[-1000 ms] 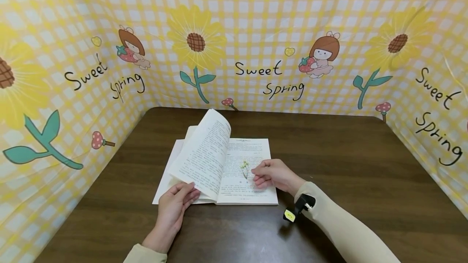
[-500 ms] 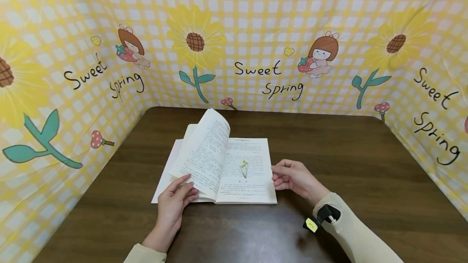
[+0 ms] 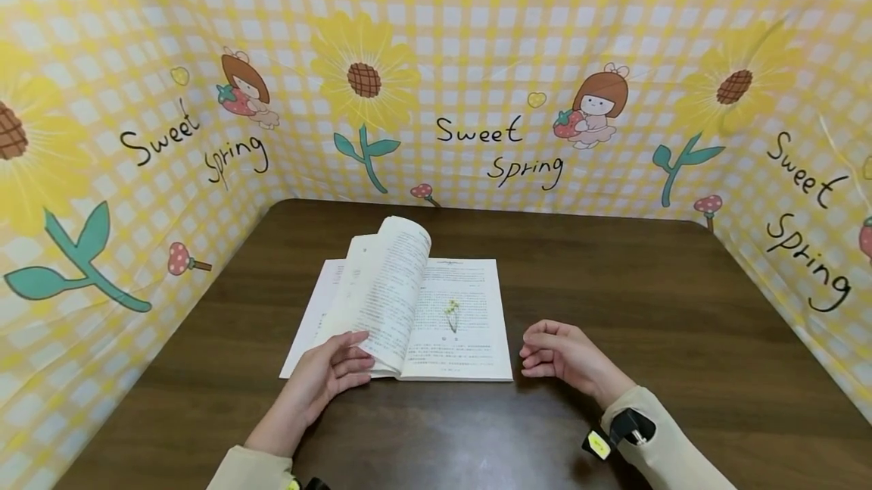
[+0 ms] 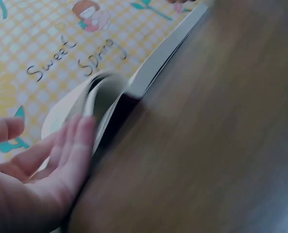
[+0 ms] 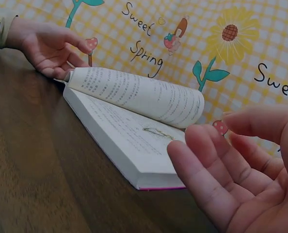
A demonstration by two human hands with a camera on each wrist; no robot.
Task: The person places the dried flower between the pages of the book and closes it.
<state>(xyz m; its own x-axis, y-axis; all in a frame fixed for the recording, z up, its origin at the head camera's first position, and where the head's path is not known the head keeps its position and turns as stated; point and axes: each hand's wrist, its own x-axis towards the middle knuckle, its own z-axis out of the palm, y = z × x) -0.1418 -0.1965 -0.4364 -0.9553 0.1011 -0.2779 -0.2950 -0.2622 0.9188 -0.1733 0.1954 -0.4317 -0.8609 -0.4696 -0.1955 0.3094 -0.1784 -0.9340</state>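
An open book (image 3: 477, 293) lies on the table, and several of its left-hand pages (image 3: 402, 270) arch up from the spine. On the right-hand page rests a small dried sprig (image 3: 453, 316) with yellow-green blossoms and thin stems; the right wrist view shows it lying flat near the curled pages. My left hand (image 3: 330, 369) is at the lower edge of the raised pages. Its fingers, rather straight in the left wrist view, touch them, with the thumb held apart. To the right of the book, my right hand (image 3: 565, 357) holds nothing, its fingers loosely bent.
The brown wooden table (image 3: 613, 270) extends around the book. A yellow checked cloth (image 3: 470, 43) printed with sunflowers and "Sweet Spring" lines the back and both sides. A black wrist camera (image 3: 630, 429) sits on my right sleeve.
My right hand has moved away from the sprig, rightward off the book and toward me. My left hand has shifted its hold on the raised pages, which have dropped and curled toward the left.
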